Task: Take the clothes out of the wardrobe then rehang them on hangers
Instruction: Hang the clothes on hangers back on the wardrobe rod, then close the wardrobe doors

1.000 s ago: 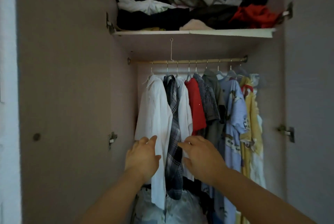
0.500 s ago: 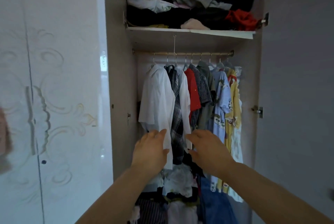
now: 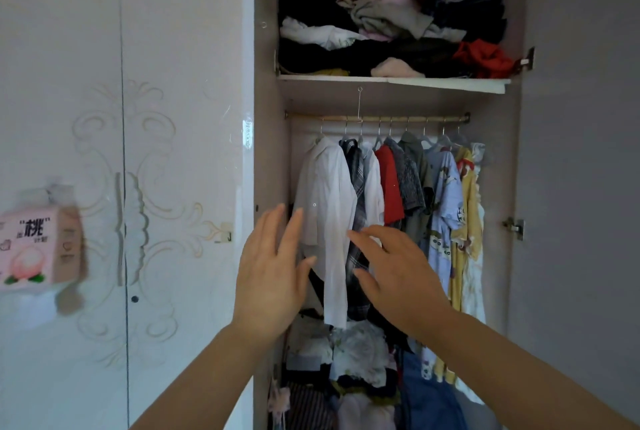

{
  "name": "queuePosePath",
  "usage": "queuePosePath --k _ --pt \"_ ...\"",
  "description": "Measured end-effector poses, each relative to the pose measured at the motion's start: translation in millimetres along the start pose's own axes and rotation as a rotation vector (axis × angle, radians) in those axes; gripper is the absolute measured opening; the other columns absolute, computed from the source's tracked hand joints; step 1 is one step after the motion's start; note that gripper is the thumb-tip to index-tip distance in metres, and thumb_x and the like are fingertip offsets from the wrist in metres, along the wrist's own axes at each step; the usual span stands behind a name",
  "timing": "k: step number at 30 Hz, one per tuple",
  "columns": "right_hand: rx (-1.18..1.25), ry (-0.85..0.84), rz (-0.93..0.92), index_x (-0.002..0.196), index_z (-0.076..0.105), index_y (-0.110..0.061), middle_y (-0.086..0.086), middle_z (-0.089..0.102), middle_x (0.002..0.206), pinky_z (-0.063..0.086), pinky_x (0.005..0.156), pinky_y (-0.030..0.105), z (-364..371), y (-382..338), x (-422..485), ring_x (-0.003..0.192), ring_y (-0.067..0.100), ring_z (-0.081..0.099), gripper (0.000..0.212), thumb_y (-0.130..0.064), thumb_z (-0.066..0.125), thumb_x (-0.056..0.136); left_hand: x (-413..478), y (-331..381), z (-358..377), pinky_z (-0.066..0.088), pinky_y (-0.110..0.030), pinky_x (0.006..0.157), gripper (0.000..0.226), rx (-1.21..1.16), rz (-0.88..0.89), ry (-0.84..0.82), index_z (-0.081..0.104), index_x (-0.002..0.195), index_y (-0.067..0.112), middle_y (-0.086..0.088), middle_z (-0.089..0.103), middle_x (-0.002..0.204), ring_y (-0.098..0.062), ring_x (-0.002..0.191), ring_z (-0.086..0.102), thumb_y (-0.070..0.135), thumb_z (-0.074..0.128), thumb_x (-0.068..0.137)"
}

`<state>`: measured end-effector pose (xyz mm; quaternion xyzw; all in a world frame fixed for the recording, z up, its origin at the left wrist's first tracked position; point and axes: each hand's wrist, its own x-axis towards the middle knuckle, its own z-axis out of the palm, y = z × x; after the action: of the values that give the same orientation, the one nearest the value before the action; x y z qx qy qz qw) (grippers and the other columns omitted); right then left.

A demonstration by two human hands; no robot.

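Wardrobe [image 3: 266, 152], open, top and floor cut off; hung clothes [image 3: 446, 194] on rail [image 3: 377, 118] at 1 o'clock, rear ones overlapped. Left hand [image 3: 270, 277] and right hand [image 3: 398, 277], 6 o'clock, fingers spread, holding nothing, before white shirt [image 3: 329, 194]; contact unclear. Pink pack [image 3: 38, 246], 9 o'clock, blurred.

Shirts [image 3: 391, 187] on hangers [image 3: 381, 138] along wardrobe rail [image 3: 377, 118], white shirt [image 3: 329, 207] leftmost

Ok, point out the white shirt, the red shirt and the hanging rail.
white shirt [image 3: 329, 194], head view, front panel below the collar.
red shirt [image 3: 389, 183], head view, middle of its body.
hanging rail [image 3: 334, 117], head view, bare stretch between hooks.
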<state>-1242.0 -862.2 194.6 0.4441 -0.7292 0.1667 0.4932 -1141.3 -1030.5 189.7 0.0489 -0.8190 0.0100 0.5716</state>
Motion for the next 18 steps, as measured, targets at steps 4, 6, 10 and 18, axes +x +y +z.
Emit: queuePosePath --k 4,6,10,18 --pt "-0.028 0.044 -0.032 0.124 0.058 -0.013 0.007 0.06 0.116 0.047 0.091 0.036 -6.7 -21.4 15.5 0.107 0.025 0.057 0.045 -0.03 0.053 0.082 11.0 -25.1 6.0 0.032 -0.048 0.102 0.079 -0.059 -0.095 0.0 0.027 0.142 0.001 -0.029 0.033 0.143 -0.044 0.13 0.037 0.025 0.07 0.08" --pt "-0.057 0.068 -0.023 0.125 0.057 -0.014 0.007 0.06 0.118 0.045 0.093 0.035 -7.0 -30.8 26.4 0.109 0.025 0.056 0.045 -0.032 0.047 0.085 20.9 -36.6 12.5 0.027 -0.045 0.106 0.081 -0.124 -0.13 -0.017 0.023 0.144 -0.002 -0.03 0.025 0.147 -0.043 0.135 0.029 0.028 0.067 0.083" --pt "-0.126 0.09 0.013 0.13 0.054 -0.015 0.009 0.057 0.125 0.04 0.098 0.035 6.5 -48.3 51.9 0.115 0.025 0.053 0.049 -0.025 0.062 0.082 35.1 -58.0 27.5 0.017 -0.043 0.112 0.079 -0.244 -0.148 -0.091 0.009 0.146 -0.001 -0.026 0.015 0.151 -0.041 0.139 0.019 0.043 0.047 0.093" --pt "-0.194 0.125 0.063 0.136 0.046 -0.019 0.007 0.051 0.133 0.036 0.102 0.033 37.0 -91.5 100.4 0.121 0.024 0.048 0.047 -0.029 0.051 0.09 31.2 -106.0 65.9 0.026 -0.046 0.113 0.069 -0.298 0.168 0.091 0.015 0.144 -0.001 -0.021 0.019 0.151 -0.033 0.139 0.021 0.051 0.013 0.099"
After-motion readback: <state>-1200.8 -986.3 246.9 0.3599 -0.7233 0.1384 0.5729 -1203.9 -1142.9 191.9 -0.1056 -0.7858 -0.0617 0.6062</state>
